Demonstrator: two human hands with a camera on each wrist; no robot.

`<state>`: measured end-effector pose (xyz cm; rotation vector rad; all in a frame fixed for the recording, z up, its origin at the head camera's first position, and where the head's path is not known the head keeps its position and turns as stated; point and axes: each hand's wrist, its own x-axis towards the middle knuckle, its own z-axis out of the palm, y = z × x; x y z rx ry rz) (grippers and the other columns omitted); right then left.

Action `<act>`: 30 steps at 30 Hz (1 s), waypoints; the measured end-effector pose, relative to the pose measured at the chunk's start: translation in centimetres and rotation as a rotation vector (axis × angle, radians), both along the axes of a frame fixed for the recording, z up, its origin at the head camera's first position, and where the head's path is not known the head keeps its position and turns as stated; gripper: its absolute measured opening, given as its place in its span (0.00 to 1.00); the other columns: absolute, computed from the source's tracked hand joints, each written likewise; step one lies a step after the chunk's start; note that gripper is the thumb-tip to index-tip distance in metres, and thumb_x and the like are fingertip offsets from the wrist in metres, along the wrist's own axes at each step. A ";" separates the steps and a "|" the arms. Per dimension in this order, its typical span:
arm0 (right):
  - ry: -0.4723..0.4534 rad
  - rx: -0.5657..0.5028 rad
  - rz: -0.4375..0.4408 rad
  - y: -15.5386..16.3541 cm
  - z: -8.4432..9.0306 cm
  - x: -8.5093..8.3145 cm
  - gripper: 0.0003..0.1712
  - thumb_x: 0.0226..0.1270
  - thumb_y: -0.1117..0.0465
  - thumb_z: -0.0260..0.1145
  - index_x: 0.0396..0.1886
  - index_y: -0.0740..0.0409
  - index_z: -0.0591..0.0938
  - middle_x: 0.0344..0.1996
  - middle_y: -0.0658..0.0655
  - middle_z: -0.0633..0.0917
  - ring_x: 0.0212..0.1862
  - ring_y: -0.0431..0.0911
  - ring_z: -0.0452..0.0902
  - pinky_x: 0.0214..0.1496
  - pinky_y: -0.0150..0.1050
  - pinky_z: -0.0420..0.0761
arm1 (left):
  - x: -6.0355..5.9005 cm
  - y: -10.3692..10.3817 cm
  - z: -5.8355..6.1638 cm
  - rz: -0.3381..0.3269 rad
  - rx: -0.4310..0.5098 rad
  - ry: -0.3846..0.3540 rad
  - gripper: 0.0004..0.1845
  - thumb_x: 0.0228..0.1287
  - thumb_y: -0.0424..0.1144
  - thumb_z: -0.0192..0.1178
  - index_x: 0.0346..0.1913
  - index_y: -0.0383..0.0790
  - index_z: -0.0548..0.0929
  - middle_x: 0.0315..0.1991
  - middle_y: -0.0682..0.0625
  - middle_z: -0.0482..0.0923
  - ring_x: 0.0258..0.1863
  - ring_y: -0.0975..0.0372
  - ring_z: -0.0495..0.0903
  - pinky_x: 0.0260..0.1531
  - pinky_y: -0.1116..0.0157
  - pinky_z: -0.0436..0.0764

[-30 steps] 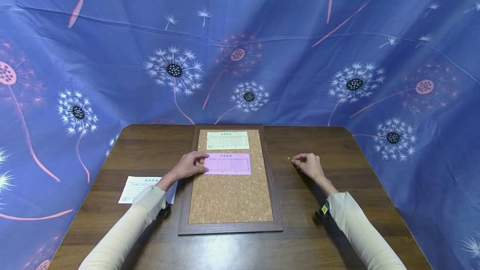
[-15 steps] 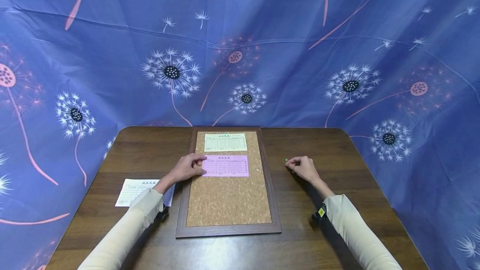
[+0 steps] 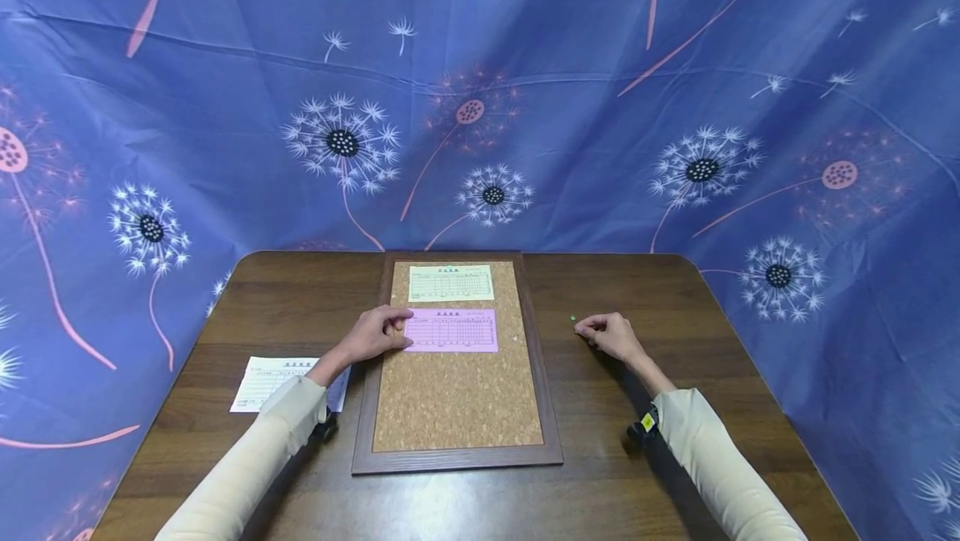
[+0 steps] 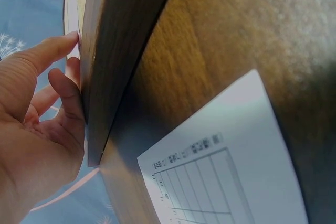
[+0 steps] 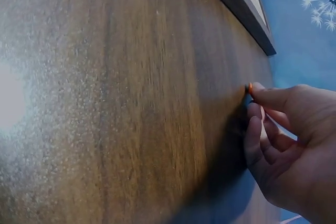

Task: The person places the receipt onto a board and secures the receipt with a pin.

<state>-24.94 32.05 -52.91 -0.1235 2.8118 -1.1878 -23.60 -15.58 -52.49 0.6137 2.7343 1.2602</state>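
My left hand (image 3: pixel 372 333) presses the left edge of a pink printed slip (image 3: pixel 453 330) flat on the framed corkboard (image 3: pixel 457 408), thumb at the lower corner and index finger at the upper one. In the left wrist view the fingertips (image 4: pixel 73 38) meet the board just past its dark frame. On the table right of the board, my right hand (image 3: pixel 611 336) pinches a tiny orange thumbtack (image 5: pixel 250 88) between thumb and fingertip. A small green tack (image 3: pixel 572 318) lies just beyond those fingers. Above the pink slip sits a pale green slip (image 3: pixel 450 283) on the cork.
A white printed slip (image 3: pixel 251 387) lies on the wooden table (image 3: pixel 300 291) left of the board, partly under the left forearm. A small whitish speck (image 3: pixel 515 338) shows on the cork right of the pink slip. Blue patterned cloth (image 3: pixel 570 149) hangs behind the table.
The right hand shifts slightly at the table beside the green tack, which now shows more plainly apart from the fingertips. The left hand keeps its place on the pink slip.
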 end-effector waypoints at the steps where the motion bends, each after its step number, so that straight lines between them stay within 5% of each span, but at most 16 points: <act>1: -0.004 0.003 0.004 0.0 0.0 0.0 0.10 0.70 0.59 0.70 0.40 0.63 0.91 0.28 0.58 0.90 0.25 0.36 0.78 0.28 0.30 0.78 | 0.0 0.0 0.0 0.000 -0.001 -0.001 0.26 0.53 0.30 0.75 0.56 0.26 0.83 0.34 0.44 0.79 0.27 0.67 0.71 0.30 0.73 0.71; 19: 0.006 -0.016 0.004 1.1 -0.1 0.3 0.10 0.70 0.62 0.70 0.39 0.66 0.90 0.26 0.59 0.89 0.25 0.36 0.79 0.27 0.30 0.82 | 0.0 0.2 0.0 0.013 -0.001 -0.006 0.26 0.53 0.30 0.76 0.56 0.26 0.83 0.35 0.44 0.79 0.27 0.68 0.70 0.30 0.73 0.71; 30: 0.139 0.041 0.112 1.6 -0.1 0.7 0.03 0.64 0.69 0.70 0.32 0.65 0.89 0.29 0.60 0.84 0.22 0.34 0.77 0.20 0.32 0.79 | 0.0 0.2 0.1 0.011 0.005 -0.003 0.26 0.52 0.29 0.75 0.56 0.26 0.83 0.35 0.42 0.79 0.28 0.67 0.71 0.31 0.73 0.71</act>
